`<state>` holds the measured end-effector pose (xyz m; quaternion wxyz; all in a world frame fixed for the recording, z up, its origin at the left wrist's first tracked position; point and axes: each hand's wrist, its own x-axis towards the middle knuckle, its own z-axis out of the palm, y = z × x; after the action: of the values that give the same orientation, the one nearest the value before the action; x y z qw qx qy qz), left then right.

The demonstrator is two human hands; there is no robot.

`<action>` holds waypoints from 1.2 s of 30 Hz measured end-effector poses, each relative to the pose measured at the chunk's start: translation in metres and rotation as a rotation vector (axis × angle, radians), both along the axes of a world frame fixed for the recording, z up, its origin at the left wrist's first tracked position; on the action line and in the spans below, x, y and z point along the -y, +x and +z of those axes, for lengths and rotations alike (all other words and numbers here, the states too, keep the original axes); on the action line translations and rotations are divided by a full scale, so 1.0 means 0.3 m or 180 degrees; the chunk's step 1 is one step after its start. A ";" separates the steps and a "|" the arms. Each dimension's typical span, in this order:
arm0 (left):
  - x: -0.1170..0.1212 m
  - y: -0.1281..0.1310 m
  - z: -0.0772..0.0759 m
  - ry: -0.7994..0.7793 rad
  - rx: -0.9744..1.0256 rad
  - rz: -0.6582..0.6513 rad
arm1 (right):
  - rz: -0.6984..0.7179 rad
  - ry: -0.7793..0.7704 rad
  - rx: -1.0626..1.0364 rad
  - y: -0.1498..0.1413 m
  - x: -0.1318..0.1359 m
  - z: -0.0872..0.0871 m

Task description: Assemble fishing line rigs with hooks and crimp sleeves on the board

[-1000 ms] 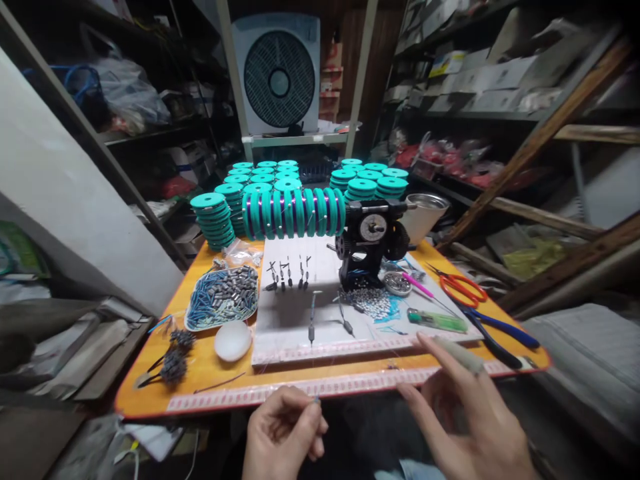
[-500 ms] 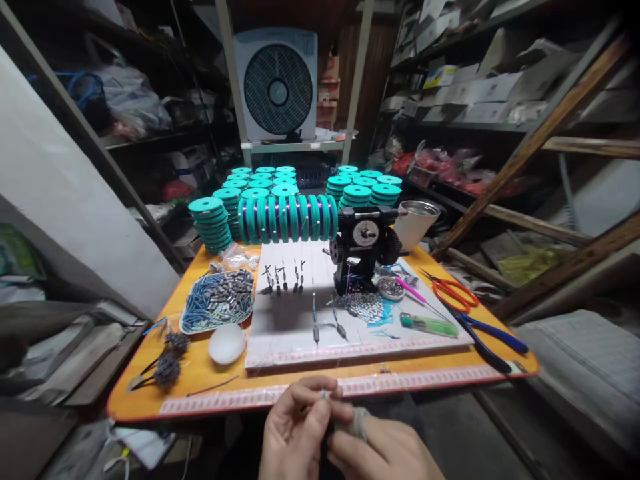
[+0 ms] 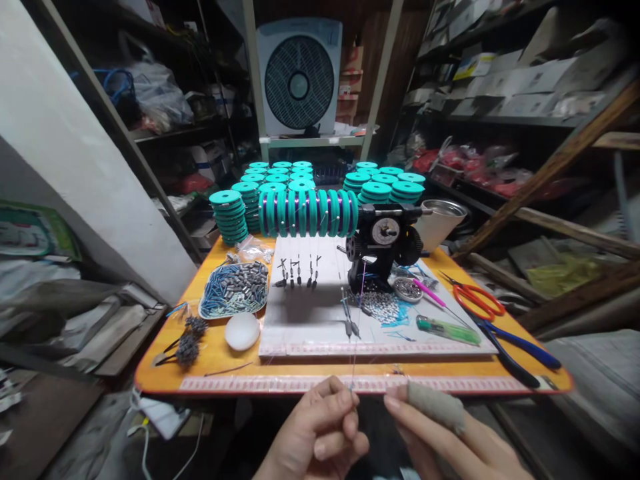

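At the table's front edge, my left hand (image 3: pixel 320 430) is closed in a pinch on a thin fishing line (image 3: pixel 355 363). This line runs up toward a row of teal foam spools (image 3: pixel 309 213) wound with purple line, mounted on a black winding machine (image 3: pixel 383 240). My right hand (image 3: pixel 445 437) is apart to the right, fingers stretched forward, with a grey wrap (image 3: pixel 436 405) round one finger; nothing shows in it. Beyond my hands, dark sinkers (image 3: pixel 351 329) hang on lines over the white board (image 3: pixel 310 327). More small weighted rigs (image 3: pixel 299 273) hang further left.
A tray (image 3: pixel 203 310) of sinkers and blue tubes and a white dish (image 3: pixel 242 332) stand left. Orange-handled scissors (image 3: pixel 480 301), blue-handled pliers (image 3: pixel 525 347) and a green cutter (image 3: pixel 447 329) lie right. Teal spool stacks (image 3: pixel 227 217) and a metal can (image 3: pixel 440 223) stand behind.
My hands have come apart: the right has moved off to the right, while the left keeps its pinch. The two hanging sinkers now sit closer together. The view has shifted slightly left.
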<state>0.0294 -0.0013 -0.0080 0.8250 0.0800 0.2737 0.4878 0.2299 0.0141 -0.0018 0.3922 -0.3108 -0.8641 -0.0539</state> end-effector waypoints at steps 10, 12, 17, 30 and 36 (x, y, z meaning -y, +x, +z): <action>0.012 -0.070 0.081 0.1639 -0.3190 0.0433 | 0.0914 -0.0748 -0.0190 -0.147 -0.134 0.140; 0.018 -0.082 0.100 0.2060 -0.4034 0.0496 | 0.1231 -0.1317 -0.0104 -0.170 -0.147 0.164; 0.011 -0.096 0.103 0.3760 -0.5627 0.1549 | 0.1143 -0.1335 -0.0088 -0.237 -0.174 0.157; 0.016 -0.058 0.065 0.1753 -0.2698 0.1147 | -0.0018 -0.0275 -0.0833 -0.210 -0.095 0.123; 0.022 -0.017 0.053 0.0867 -0.1090 0.1334 | 0.0270 -0.1610 -0.0688 -0.199 -0.034 0.082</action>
<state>0.0243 -0.0080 0.0080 0.6300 0.2128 0.3514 0.6590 0.1702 0.0243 0.0229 0.3939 -0.3663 -0.8155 0.2136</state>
